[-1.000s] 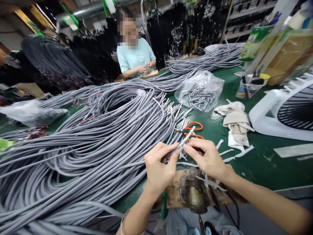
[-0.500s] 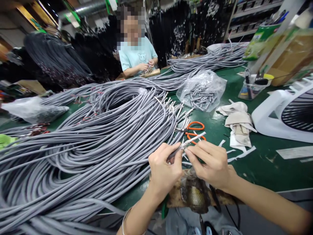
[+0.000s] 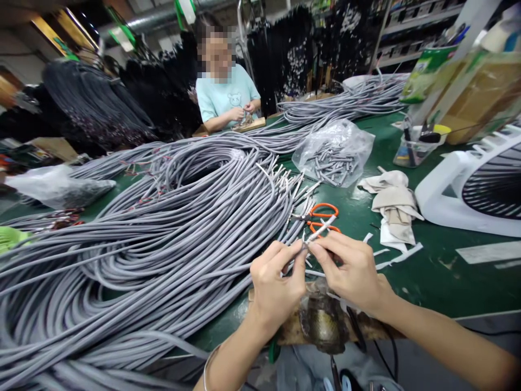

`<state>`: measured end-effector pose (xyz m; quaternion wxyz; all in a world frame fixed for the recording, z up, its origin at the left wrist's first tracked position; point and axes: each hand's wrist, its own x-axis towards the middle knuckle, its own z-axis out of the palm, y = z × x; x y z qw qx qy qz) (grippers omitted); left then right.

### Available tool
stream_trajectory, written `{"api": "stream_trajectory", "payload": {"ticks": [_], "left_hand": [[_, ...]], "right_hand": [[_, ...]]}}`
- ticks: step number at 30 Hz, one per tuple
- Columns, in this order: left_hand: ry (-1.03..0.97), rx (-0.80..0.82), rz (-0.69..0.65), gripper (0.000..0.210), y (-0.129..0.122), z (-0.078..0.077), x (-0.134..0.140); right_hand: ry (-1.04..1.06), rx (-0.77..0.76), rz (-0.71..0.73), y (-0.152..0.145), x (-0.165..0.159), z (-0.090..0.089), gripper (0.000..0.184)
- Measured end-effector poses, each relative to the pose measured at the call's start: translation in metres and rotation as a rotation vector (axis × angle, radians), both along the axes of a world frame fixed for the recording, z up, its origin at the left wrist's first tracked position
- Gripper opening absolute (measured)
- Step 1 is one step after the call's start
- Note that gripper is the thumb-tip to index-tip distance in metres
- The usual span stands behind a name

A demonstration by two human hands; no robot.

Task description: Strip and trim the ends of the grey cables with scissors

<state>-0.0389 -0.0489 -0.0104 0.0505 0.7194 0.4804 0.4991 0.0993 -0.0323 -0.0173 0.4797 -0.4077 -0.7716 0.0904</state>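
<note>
Dozens of grey cables (image 3: 183, 217) sprawl in loops over the left and middle of a green tabletop (image 3: 443, 288), their pale ends bunched near the centre. Past its far edge is a person in a light blue shirt (image 3: 228, 92), hands above a wooden block (image 3: 251, 124). Dark bundles (image 3: 280, 54) hang behind, and shelves (image 3: 423, 16) stand at the far right.

Right of the bunched ends, a clear plastic bag (image 3: 358, 138) contains short grey pieces (image 3: 334, 163). Farther right, a clear tub (image 3: 423, 147) holds items too small to tell apart, near a green packet (image 3: 427, 65) with pens sticking up behind it. At the left, a whitish plastic bag (image 3: 36, 182) has dark contents that cannot be made out. A white fan (image 3: 439, 190) stands at the right, beside crumpled cloth (image 3: 394, 201).

At the near middle, the left hand (image 3: 280, 277) pinches a cable end (image 3: 321, 229) between thumb and forefinger. The right hand (image 3: 350, 266) grasps it just beside, thumb against fingertips. Its white tip points far and right, over orange-handled scissors (image 3: 323, 209).
</note>
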Motion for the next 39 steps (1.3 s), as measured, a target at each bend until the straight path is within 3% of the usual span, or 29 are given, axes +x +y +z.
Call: {"api": "stream_trajectory", "payload": {"ticks": [4,8,11,14,18,27,30,34,37,39], "left_hand": [[-0.03,-0.058,0.019,0.014,0.0,0.001,-0.001],[-0.083,-0.141,0.02,0.013,0.002,0.001,-0.004],[-0.177,-0.242,-0.007,0.013,0.006,0.002,-0.009],[-0.305,-0.369,-0.065,0.016,0.008,0.005,-0.012],[-0.389,-0.509,-0.159,0.018,0.006,0.008,-0.012],[-0.378,-0.592,-0.24,0.024,0.005,0.006,-0.011],[-0.407,-0.608,-0.256,0.024,0.005,0.005,-0.01],[-0.474,-0.659,-0.305,0.024,0.006,0.007,-0.009],[-0.52,-0.687,-0.301,0.027,0.006,0.008,-0.009],[-0.543,-0.679,-0.261,0.028,0.005,0.007,-0.01]], "right_hand": [[-0.103,0.216,-0.013,-0.003,-0.001,-0.004,0.015],[-0.157,0.263,-0.01,-0.001,-0.001,-0.005,0.016],[-0.112,0.112,-0.008,0.003,0.002,-0.001,0.022],[0.131,-0.18,-0.064,0.009,0.005,0.006,0.029],[0.461,-0.478,0.064,0.014,0.004,0.011,0.026],[0.601,-0.667,0.312,0.014,-0.002,0.008,0.024],[0.633,-0.679,0.358,0.012,-0.003,0.007,0.023],[0.71,-0.615,0.319,0.012,-0.003,0.005,0.021],[0.721,-0.533,0.224,0.014,0.001,0.006,0.021],[0.676,-0.435,0.081,0.014,0.004,0.007,0.018]]}}
